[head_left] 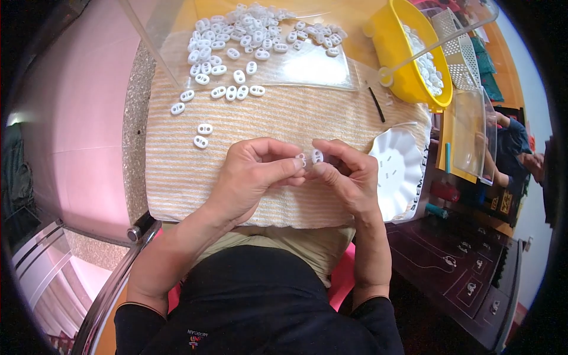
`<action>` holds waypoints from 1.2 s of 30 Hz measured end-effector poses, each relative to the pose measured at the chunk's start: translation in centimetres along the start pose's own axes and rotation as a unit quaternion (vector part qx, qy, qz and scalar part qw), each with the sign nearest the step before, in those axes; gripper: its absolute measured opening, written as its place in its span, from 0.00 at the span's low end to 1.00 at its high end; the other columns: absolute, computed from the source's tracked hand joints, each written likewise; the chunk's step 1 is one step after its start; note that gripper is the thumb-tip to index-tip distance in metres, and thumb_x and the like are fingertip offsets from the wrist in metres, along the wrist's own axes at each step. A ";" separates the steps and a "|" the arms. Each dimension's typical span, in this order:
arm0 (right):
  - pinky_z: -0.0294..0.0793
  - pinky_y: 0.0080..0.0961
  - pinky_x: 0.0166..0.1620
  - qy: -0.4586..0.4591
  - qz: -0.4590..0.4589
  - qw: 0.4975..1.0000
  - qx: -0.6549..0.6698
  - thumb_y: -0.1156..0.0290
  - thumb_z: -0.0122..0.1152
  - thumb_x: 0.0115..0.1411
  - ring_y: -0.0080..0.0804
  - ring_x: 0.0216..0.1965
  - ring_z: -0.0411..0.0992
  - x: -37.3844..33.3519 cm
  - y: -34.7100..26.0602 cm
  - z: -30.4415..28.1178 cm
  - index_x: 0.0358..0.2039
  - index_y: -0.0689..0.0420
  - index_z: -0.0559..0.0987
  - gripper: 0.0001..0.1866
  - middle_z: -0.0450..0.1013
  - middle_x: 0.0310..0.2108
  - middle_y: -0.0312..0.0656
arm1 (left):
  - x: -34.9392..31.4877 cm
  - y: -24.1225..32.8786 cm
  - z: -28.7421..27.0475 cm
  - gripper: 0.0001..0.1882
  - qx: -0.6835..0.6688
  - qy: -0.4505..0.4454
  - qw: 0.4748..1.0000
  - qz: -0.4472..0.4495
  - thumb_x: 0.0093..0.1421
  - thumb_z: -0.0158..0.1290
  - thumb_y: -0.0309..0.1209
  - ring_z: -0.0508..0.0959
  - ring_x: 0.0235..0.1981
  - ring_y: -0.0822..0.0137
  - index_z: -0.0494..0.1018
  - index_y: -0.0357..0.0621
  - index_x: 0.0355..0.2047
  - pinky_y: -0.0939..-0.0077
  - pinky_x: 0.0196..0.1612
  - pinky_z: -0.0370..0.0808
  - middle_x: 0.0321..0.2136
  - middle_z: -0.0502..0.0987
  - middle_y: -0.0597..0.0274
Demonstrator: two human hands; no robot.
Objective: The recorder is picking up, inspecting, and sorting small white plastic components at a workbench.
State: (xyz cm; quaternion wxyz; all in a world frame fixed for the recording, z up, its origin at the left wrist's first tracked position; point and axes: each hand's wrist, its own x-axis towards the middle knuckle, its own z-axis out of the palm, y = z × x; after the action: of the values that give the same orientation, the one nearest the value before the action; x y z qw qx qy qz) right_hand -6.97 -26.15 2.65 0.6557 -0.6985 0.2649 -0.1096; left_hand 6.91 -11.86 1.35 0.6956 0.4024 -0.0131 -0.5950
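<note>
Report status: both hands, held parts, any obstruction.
Left hand pinching small pale piece. Right hand pinching white two-hole piece. Pieces apart, nothing visible between them. White scalloped plate beside right hand.

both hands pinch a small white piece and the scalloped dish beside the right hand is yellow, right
No, the scalloped dish beside the right hand is white, as the head view shows. That hand and the left hand do each pinch a small white piece.

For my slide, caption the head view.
Left hand and right hand pinch small white pieces above a striped cloth, beside a scalloped dish.
</note>
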 end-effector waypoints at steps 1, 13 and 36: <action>0.71 0.15 0.38 -0.003 -0.006 1.000 -0.006 0.77 0.65 0.56 0.18 0.34 0.72 0.0 0.0 0.0 0.45 0.65 0.78 0.16 0.75 0.34 0.36 | 0.0 0.0 0.0 0.09 0.001 -0.001 1.000 0.000 0.57 0.58 0.24 0.80 0.31 0.71 0.75 0.32 0.38 0.81 0.36 0.79 0.32 0.80 0.55; 0.71 0.15 0.38 0.002 -0.012 1.000 0.001 0.78 0.65 0.56 0.19 0.34 0.71 0.0 0.0 0.1 0.45 0.65 0.78 0.16 0.75 0.34 0.37 | 0.0 -0.1 0.0 0.08 0.008 0.003 1.000 0.000 0.58 0.56 0.23 0.80 0.30 0.69 0.75 0.34 0.38 0.78 0.36 0.79 0.30 0.80 0.56; 0.71 0.18 0.41 -0.027 -0.040 0.998 -0.025 0.79 0.64 0.55 0.23 0.37 0.74 0.1 -0.1 0.2 0.44 0.66 0.78 0.15 0.76 0.36 0.40 | 0.1 -0.3 -0.2 0.08 0.017 -0.006 1.000 -0.004 0.58 0.56 0.22 0.80 0.29 0.70 0.75 0.34 0.38 0.79 0.35 0.79 0.31 0.80 0.56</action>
State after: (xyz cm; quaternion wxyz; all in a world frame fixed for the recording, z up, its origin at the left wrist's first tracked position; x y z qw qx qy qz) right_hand -6.80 -26.01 2.70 0.6398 -0.7278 0.2210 -0.1101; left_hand 6.80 -11.83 1.04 0.6862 0.4106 -0.0262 -0.5999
